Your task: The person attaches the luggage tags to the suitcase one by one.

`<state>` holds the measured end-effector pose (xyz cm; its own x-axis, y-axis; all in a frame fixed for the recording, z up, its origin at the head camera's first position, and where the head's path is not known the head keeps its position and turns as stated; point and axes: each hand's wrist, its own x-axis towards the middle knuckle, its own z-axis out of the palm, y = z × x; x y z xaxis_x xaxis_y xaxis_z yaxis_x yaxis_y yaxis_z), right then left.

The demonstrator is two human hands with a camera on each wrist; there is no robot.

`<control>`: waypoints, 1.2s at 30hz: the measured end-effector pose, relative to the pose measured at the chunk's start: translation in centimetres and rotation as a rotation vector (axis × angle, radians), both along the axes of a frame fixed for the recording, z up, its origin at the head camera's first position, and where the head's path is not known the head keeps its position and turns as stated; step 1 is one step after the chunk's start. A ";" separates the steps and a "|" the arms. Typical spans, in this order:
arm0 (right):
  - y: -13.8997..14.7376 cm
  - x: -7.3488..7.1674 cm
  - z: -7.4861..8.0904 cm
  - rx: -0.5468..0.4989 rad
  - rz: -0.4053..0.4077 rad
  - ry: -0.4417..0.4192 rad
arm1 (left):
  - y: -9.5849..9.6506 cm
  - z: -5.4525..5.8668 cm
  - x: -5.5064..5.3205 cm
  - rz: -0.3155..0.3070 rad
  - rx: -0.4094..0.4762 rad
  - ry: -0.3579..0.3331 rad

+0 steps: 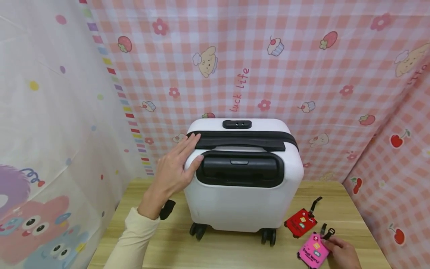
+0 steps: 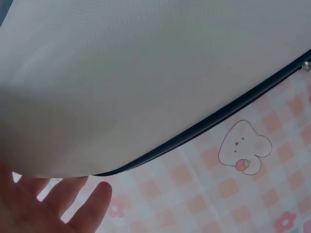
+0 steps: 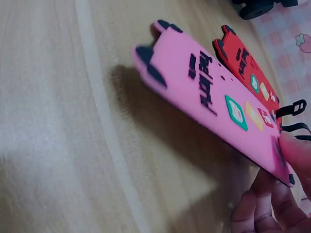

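A small white suitcase [image 1: 235,209] with a black handle panel stands upright on its wheels. My left hand [image 1: 174,164] rests on its upper left corner, fingers fairly straight; in the left wrist view those fingers [image 2: 92,204] lie along the case's edge. At the front right my right hand [image 1: 342,254] pinches a pink luggage tag [image 1: 314,250] near its strap end. The right wrist view shows the pink tag [image 3: 209,92] tilted over the wood, thumb on top and fingers beneath. Just behind it lies a red luggage tag [image 1: 300,223] with a black strap.
The suitcase stands on a wooden table [image 1: 235,254]. A pink checked cloth [image 1: 218,93] hangs close behind it, with another cloth [image 1: 399,179] along the right side. On the left hangs a white patterned cloth [image 1: 67,130]. Black wheels [image 1: 268,236] show under the case.
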<state>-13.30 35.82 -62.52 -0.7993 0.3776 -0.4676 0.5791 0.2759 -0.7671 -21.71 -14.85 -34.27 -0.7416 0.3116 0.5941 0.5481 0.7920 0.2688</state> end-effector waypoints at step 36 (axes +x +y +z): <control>-3.3 -3.0 20.5 -0.115 0.146 0.865 | 0.3 -0.1 0.2 0.002 0.007 -0.064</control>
<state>-16.34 32.48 -41.97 -0.9272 0.2318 0.2943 -0.2518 0.1961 -0.9477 -21.55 -14.59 -34.37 -0.7791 0.3056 0.5474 0.5277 0.7911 0.3094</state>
